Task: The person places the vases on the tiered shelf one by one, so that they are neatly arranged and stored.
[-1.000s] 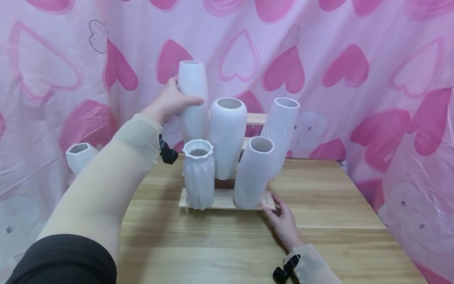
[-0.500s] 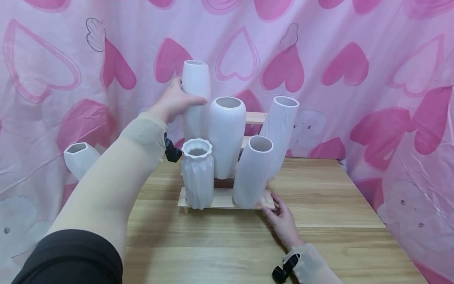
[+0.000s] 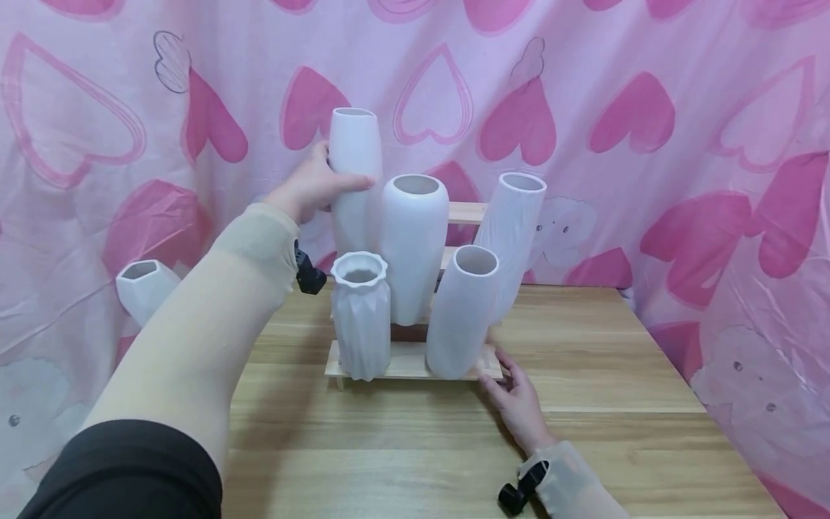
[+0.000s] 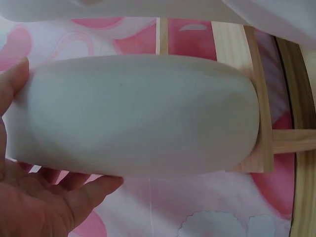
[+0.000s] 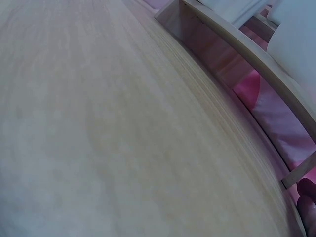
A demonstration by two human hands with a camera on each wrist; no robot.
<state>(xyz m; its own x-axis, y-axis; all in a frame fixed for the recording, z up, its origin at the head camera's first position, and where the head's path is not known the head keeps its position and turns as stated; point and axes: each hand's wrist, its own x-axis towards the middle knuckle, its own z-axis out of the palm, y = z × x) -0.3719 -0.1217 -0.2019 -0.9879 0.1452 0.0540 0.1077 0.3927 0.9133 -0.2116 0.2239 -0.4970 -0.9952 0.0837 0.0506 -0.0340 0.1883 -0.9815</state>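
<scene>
My left hand (image 3: 314, 184) grips a tall, smooth white vase (image 3: 355, 148) around its upper part, thumb across the front. The vase is upright at the back left of a tiered wooden stand (image 3: 410, 360). In the left wrist view, the base of this vase (image 4: 143, 116) is right at a wooden shelf (image 4: 265, 113). My right hand (image 3: 521, 412) holds the stand's front right corner, thumb at the front edge. Only the tips of its fingers (image 5: 307, 200) show in the right wrist view, beside a leg of the stand.
On the stand are a fluted vase (image 3: 363, 324), a rounded vase (image 3: 415, 245), a slanted vase (image 3: 460, 321) and a ribbed vase (image 3: 512, 231). A faceted white vase (image 3: 145, 288) stands at far left, partly behind my left arm. Pink heart-print curtain (image 3: 648, 43) hangs behind the table (image 3: 616, 360).
My left hand and the tall vase shifted slightly right, then a touch back left. My right hand has stayed on the stand's corner. The head view has tilted very slightly.
</scene>
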